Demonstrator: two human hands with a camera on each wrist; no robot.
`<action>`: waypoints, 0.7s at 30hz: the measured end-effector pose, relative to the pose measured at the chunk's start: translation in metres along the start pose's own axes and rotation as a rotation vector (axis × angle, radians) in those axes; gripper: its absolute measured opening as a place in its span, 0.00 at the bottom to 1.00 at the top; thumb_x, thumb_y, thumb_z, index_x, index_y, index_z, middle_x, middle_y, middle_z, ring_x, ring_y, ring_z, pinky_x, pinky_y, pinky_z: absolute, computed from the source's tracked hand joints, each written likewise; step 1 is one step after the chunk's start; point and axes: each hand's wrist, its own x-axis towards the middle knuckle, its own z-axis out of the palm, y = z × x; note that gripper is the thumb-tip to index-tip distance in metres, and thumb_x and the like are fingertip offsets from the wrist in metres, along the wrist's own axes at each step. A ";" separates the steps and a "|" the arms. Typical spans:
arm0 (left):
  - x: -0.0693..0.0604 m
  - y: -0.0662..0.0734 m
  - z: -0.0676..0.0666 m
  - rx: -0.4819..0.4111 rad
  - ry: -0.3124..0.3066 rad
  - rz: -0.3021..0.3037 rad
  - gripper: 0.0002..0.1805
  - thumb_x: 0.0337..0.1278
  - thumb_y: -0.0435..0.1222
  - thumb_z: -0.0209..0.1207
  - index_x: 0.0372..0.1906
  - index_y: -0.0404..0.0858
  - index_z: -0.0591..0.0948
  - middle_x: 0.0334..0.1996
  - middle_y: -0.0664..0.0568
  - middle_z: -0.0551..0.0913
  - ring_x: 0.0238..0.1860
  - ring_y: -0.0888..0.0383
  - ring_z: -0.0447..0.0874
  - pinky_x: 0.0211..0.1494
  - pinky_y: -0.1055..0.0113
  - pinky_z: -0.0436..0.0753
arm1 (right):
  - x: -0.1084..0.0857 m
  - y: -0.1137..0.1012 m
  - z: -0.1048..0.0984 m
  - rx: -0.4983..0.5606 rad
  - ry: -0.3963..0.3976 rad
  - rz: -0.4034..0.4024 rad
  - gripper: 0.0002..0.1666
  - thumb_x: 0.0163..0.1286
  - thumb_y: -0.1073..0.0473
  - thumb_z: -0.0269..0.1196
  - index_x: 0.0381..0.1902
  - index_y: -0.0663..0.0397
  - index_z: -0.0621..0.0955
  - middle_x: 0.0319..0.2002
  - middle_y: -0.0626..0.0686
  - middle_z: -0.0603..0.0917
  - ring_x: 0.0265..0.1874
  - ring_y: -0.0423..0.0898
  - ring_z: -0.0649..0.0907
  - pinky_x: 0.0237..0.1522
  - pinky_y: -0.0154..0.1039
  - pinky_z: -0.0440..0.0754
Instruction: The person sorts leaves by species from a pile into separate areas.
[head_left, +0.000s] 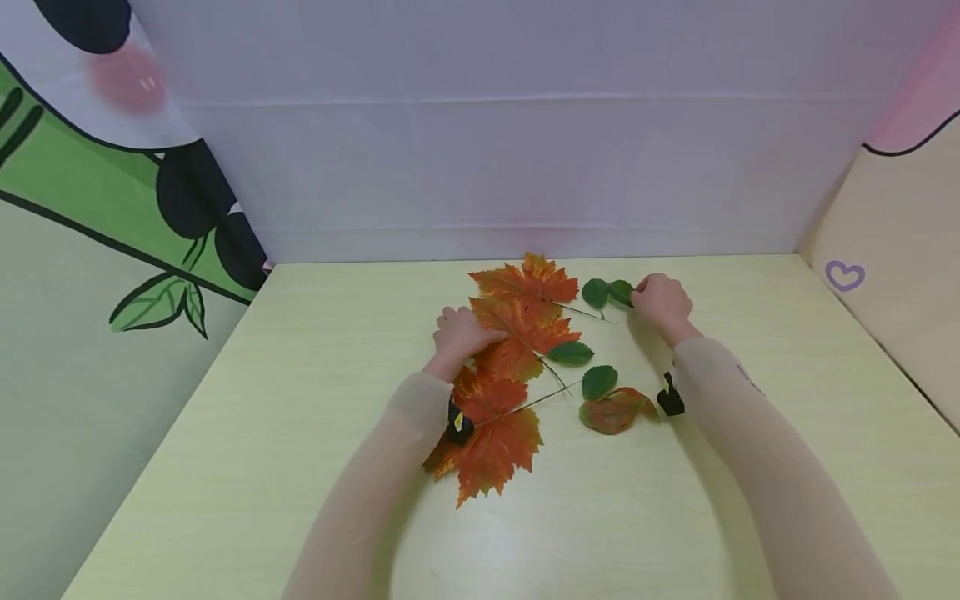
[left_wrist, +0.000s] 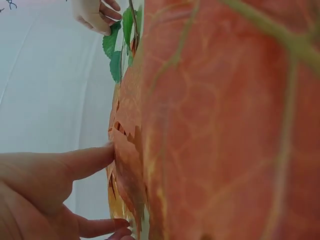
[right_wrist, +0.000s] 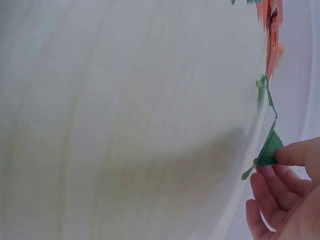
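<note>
Orange-red maple leaves (head_left: 498,446) lie in an overlapping column on the table. My left hand (head_left: 462,335) is at the left edge of the middle leaf (head_left: 528,323). In the left wrist view its straight thumb (left_wrist: 90,161) touches a leaf from above, and other fingertips reach down beside it. My right hand (head_left: 663,302), at the back right, pinches a small green leaf (head_left: 621,292) between thumb and fingers. The right wrist view shows that green leaf (right_wrist: 270,148) raised at its tip. Another green leaf (head_left: 596,293) sits beside it on thin stems.
Nearer me are two more green leaves (head_left: 570,353) (head_left: 600,382) and a brownish curled leaf (head_left: 617,410). Black wrist devices (head_left: 459,423) (head_left: 671,397) hang under both sleeves. A pale cloth backdrop (head_left: 525,167) rises behind the light wood table (head_left: 300,375), with printed panels at the sides.
</note>
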 end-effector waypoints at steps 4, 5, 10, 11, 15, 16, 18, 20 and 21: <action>0.003 0.000 0.001 -0.009 0.000 -0.009 0.39 0.44 0.55 0.62 0.52 0.28 0.67 0.52 0.36 0.63 0.52 0.44 0.64 0.53 0.53 0.70 | 0.003 0.008 -0.008 -0.008 0.014 0.012 0.21 0.63 0.58 0.46 0.49 0.62 0.75 0.48 0.63 0.78 0.41 0.58 0.79 0.37 0.51 0.74; 0.004 0.000 0.001 -0.024 -0.001 -0.012 0.39 0.44 0.55 0.63 0.52 0.28 0.67 0.52 0.36 0.64 0.51 0.44 0.64 0.53 0.53 0.70 | 0.004 0.010 -0.010 -0.013 0.017 0.014 0.21 0.63 0.58 0.45 0.49 0.62 0.75 0.47 0.63 0.78 0.42 0.59 0.78 0.37 0.52 0.74; 0.007 -0.004 0.002 -0.196 0.012 0.000 0.30 0.46 0.48 0.63 0.48 0.30 0.69 0.45 0.40 0.70 0.44 0.47 0.69 0.45 0.58 0.73 | 0.009 0.022 -0.024 -0.027 0.032 0.013 0.21 0.63 0.57 0.45 0.49 0.63 0.74 0.47 0.64 0.78 0.42 0.61 0.77 0.36 0.52 0.74; 0.008 -0.005 0.003 -0.248 0.015 0.006 0.27 0.47 0.46 0.63 0.46 0.31 0.70 0.43 0.41 0.71 0.41 0.48 0.70 0.43 0.60 0.73 | 0.009 0.025 -0.026 -0.028 0.037 0.014 0.21 0.63 0.57 0.45 0.48 0.63 0.74 0.47 0.64 0.77 0.42 0.60 0.77 0.36 0.52 0.73; 0.008 -0.008 0.003 -0.438 0.016 0.026 0.19 0.52 0.40 0.61 0.44 0.33 0.70 0.38 0.45 0.74 0.35 0.52 0.71 0.34 0.66 0.72 | 0.011 0.035 -0.035 -0.025 0.056 0.014 0.20 0.63 0.58 0.44 0.48 0.63 0.74 0.46 0.64 0.77 0.41 0.60 0.77 0.35 0.52 0.73; 0.007 -0.008 0.002 -0.473 0.019 0.026 0.19 0.53 0.40 0.60 0.44 0.34 0.70 0.38 0.45 0.74 0.35 0.52 0.70 0.34 0.66 0.71 | 0.011 0.038 -0.036 -0.023 0.060 0.014 0.20 0.63 0.58 0.44 0.48 0.63 0.74 0.46 0.64 0.77 0.42 0.60 0.77 0.35 0.52 0.73; 0.006 -0.009 0.001 -0.532 0.020 0.023 0.19 0.54 0.39 0.60 0.47 0.33 0.70 0.41 0.44 0.73 0.36 0.53 0.71 0.35 0.67 0.72 | 0.012 0.042 -0.037 -0.016 0.061 0.013 0.21 0.63 0.58 0.44 0.49 0.63 0.73 0.47 0.65 0.76 0.42 0.61 0.76 0.35 0.52 0.73; 0.006 -0.011 -0.001 -0.573 0.020 0.014 0.20 0.54 0.38 0.59 0.50 0.33 0.69 0.43 0.43 0.73 0.36 0.53 0.71 0.37 0.67 0.73 | 0.014 0.047 -0.037 -0.007 0.067 0.020 0.21 0.64 0.58 0.44 0.50 0.62 0.73 0.48 0.65 0.76 0.44 0.61 0.76 0.36 0.52 0.73; 0.006 -0.013 -0.001 -0.586 0.017 0.007 0.21 0.55 0.37 0.59 0.51 0.32 0.69 0.44 0.43 0.73 0.36 0.54 0.71 0.37 0.67 0.73 | 0.015 0.049 -0.037 -0.001 0.069 0.026 0.21 0.64 0.57 0.44 0.50 0.62 0.72 0.49 0.65 0.76 0.44 0.62 0.75 0.36 0.53 0.72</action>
